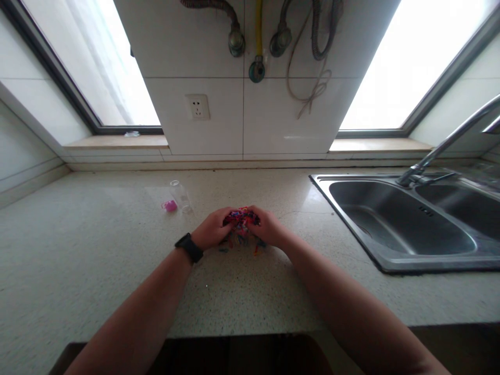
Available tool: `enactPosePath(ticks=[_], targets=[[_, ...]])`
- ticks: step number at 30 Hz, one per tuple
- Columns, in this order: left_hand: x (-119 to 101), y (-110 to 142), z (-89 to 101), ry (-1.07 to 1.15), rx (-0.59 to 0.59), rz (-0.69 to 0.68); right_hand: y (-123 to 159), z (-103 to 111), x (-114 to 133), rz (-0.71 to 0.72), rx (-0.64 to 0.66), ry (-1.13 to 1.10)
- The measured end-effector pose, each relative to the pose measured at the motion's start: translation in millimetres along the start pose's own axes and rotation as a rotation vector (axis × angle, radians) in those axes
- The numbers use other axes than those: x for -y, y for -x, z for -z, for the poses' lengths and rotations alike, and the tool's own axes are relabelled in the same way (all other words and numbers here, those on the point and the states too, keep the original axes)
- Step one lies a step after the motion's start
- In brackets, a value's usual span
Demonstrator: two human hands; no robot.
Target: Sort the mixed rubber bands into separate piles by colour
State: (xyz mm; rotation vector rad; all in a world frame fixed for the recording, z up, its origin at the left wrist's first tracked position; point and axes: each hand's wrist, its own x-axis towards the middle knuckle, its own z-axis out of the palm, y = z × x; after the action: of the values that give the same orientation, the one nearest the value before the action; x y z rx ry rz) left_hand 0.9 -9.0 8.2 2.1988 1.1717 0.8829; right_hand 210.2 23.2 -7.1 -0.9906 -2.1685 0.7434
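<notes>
A heap of small, multicoloured pieces [241, 221], which look like little rubber bands, is gathered between my two hands over the countertop. My left hand [214, 227], with a black watch on its wrist, curls around the heap's left side. From the right, my right hand [269, 226] cups the other side with bent fingers. A few loose pieces lie on the counter just below the hands. To the left of my left hand, a clear plastic bottle [180, 197] lies tipped over without a lid. Beside it is a pink cap [170, 206].
The speckled pale countertop [97, 260] runs to a tiled wall. On the right, a steel double-bowl sink [398, 224] with a chrome faucet [449, 140] is set into it. A wall socket [198, 107] and pipe fittings are at the back, between two windows.
</notes>
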Motion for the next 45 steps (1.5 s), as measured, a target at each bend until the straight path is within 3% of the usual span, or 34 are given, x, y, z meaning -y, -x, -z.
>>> enactPosePath(ticks=[9, 14, 19, 25, 33, 41, 45], targets=[[10, -2, 1.9, 0.325, -0.107, 0.139, -3, 0, -3, -0.056, -0.057, -0.208], [7, 0, 8.8, 0.447, -0.075, 0.178, -3, 9, -3, 0.016, 0.013, -0.413], [6, 2, 15.5, 0.453, -0.016, 0.171, -2, 17, -6, 0.040, 0.028, -0.470], [9, 5, 20.7, 0.317, 0.080, 0.111, 0, 26, -7, 0.056, 0.042, -0.255], [7, 6, 22.4, 0.261, 0.060, 0.075, 2, 32, -6, 0.157, 0.011, -0.011], [16, 7, 24.4, 0.242, -0.129, 0.048, 5, 38, -8, 0.208, 0.075, 0.240], [19, 8, 26.9, 0.079, -0.235, 0.016, 11, 30, -16, 0.079, 0.208, 0.355]])
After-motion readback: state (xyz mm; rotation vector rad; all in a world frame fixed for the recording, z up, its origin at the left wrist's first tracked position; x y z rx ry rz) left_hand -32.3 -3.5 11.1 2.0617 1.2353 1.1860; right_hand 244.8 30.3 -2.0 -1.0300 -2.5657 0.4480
